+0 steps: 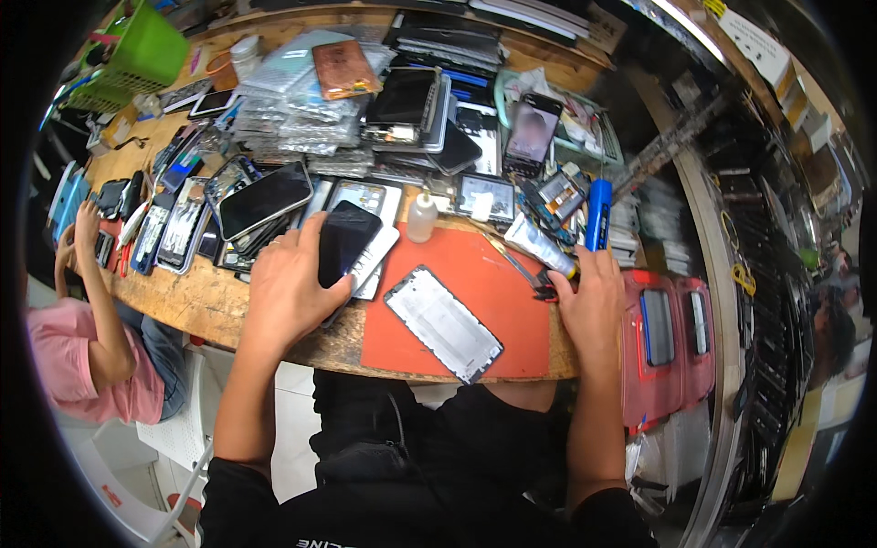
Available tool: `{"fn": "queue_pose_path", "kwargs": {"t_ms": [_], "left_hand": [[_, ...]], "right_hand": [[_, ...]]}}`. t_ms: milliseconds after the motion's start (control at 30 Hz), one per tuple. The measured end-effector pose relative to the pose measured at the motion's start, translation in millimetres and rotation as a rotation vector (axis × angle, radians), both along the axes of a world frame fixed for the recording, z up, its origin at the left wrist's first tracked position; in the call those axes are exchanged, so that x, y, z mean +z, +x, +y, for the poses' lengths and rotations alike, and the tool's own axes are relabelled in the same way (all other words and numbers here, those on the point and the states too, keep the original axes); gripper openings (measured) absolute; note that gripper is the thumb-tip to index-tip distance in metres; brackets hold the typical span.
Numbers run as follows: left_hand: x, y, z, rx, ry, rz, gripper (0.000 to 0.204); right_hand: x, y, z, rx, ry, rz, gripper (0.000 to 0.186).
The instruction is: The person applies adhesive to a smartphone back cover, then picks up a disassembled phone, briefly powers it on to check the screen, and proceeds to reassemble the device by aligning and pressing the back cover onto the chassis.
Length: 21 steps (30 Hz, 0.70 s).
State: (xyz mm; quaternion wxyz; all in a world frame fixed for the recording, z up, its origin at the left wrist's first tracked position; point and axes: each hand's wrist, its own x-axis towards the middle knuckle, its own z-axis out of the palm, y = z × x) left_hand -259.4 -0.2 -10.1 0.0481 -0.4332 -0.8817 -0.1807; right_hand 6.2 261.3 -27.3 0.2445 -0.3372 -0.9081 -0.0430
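Note:
In my left hand (297,274) is a dark-screened smartphone (347,242), tilted, with the thumb at its near edge and the fingers along its far left side. A white panel (376,251) shows just behind it. On the orange mat (393,342) lies a flat phone frame (446,321) with a silver-white inner face and a black border, apart from both hands. My right hand (592,297) rests at the mat's right edge, its thumb and index finger apart. Its fingertips meet the lower end of a blue cylindrical tool (598,216). Beside the thumb lies a black-and-red tool (545,289).
A small squeeze bottle (422,219) stands behind the mat, left of a white tube (539,245). Phones, parts and stacked plastic sleeves (297,110) crowd the wooden bench (183,301). A red case (639,393) is at right. Another person in a pink shirt (68,352) works at left.

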Motion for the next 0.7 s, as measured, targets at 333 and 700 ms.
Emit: {"fn": "queue_pose_path", "kwargs": {"t_ms": [333,700], "left_hand": [[8.5,1.0,-1.0,0.133,0.243,-0.133,0.078],[14.7,49.7,-32.3,-0.093,1.105,-0.870,0.113]], "right_hand": [[-25.9,16.2,-22.8,0.167,-0.135,0.198,0.047],[16.4,-14.7,-87.0,0.548,-0.604,0.502,0.041]]}}
